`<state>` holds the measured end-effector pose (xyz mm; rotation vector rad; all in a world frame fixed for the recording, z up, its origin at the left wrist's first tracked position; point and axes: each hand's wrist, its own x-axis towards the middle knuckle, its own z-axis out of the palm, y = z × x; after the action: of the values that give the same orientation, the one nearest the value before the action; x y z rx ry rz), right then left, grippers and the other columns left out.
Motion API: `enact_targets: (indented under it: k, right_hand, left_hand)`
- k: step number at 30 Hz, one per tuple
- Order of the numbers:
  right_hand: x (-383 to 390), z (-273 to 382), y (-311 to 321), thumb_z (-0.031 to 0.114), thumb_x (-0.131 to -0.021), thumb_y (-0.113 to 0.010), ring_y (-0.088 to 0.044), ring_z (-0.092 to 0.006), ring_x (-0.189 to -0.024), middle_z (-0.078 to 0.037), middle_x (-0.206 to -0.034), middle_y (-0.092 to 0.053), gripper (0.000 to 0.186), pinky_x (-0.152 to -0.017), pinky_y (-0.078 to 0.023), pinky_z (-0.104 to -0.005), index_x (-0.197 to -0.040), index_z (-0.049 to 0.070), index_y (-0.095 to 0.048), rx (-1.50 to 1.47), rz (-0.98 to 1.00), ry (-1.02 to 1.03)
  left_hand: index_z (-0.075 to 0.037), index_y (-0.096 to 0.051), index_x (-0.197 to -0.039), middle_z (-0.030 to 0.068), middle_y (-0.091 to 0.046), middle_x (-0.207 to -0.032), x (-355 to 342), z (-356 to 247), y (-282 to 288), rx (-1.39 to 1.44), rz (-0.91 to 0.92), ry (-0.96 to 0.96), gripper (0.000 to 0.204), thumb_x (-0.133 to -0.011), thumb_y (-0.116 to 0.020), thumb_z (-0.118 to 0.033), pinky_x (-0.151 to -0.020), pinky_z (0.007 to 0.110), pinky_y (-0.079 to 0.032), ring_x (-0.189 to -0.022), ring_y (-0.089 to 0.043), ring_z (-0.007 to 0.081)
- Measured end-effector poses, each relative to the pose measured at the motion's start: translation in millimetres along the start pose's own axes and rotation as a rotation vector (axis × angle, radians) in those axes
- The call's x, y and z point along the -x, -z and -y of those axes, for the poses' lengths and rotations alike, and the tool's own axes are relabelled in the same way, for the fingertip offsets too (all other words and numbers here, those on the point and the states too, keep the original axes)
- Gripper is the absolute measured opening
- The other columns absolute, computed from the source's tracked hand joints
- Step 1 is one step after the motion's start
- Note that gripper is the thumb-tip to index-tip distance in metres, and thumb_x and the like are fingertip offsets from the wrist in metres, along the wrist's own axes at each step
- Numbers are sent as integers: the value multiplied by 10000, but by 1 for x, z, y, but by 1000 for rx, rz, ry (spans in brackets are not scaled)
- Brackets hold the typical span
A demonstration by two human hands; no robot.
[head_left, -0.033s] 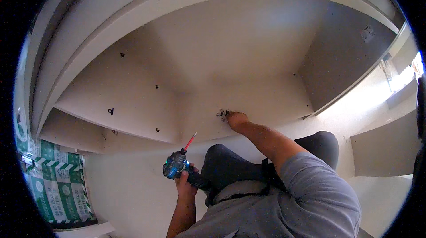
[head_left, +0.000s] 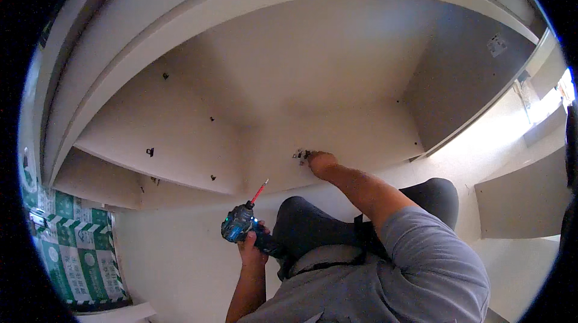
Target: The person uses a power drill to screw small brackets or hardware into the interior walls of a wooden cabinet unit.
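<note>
My left hand point(head_left: 253, 245) grips a black-and-teal cordless drill point(head_left: 239, 223), fitted with a long red bit point(head_left: 260, 192) pointing up and forward. My right hand point(head_left: 322, 162) reaches into the white cabinet point(head_left: 283, 118), its fingers closed over a small cluster of metal fittings point(head_left: 298, 155) on the cabinet's near floor. What exactly those fingers hold is too small to make out.
Small dark brackets point(head_left: 150, 152) dot the left cabinet panel. A grey side panel point(head_left: 463, 70) with a label stands at the right. Green-and-white protective sheeting point(head_left: 84, 251) lies at lower left, a pale board point(head_left: 518, 196) at far right. My bent knees are below the cabinet edge.
</note>
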<state>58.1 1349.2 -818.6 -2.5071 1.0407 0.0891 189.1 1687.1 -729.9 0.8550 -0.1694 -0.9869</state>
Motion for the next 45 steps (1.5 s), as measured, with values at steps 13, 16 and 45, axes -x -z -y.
enact_targets:
  k: [13, 16, 45]
  right_hand:
    - [100, -40, 232, 215, -1040, -479, -598, -163, -747, -60, -852, -608, 213, -679, -495, -312, -1097, 36, -579, -1068, 147, 39]
    - [139, -45, 229, 273, -1025, -551, -612, -171, -762, -42, -876, -620, 232, -660, -512, -313, -1101, 61, -610, -1525, 170, 26]
    - [200, -3, 271, 55, -997, -512, -710, -235, -988, -167, -1128, -704, 364, -883, -552, -357, -1358, 23, -551, -583, 173, 432]
  left_hand:
    - [-29, -534, -1237, 155, -656, -1044, -44, 35, -100, -85, 220, 21, 460, -840, -730, -153, -750, 370, -555, -847, -647, 247]
    - [-40, -528, -1263, 157, -656, -1057, -47, 42, -117, -89, 272, 66, 497, -828, -742, -151, -746, 370, -556, -848, -649, 249]
    - [-28, -549, -1291, 136, -666, -1106, -49, 34, -127, -301, 424, 82, 514, -811, -727, -82, -798, 392, -580, -940, -672, 249]
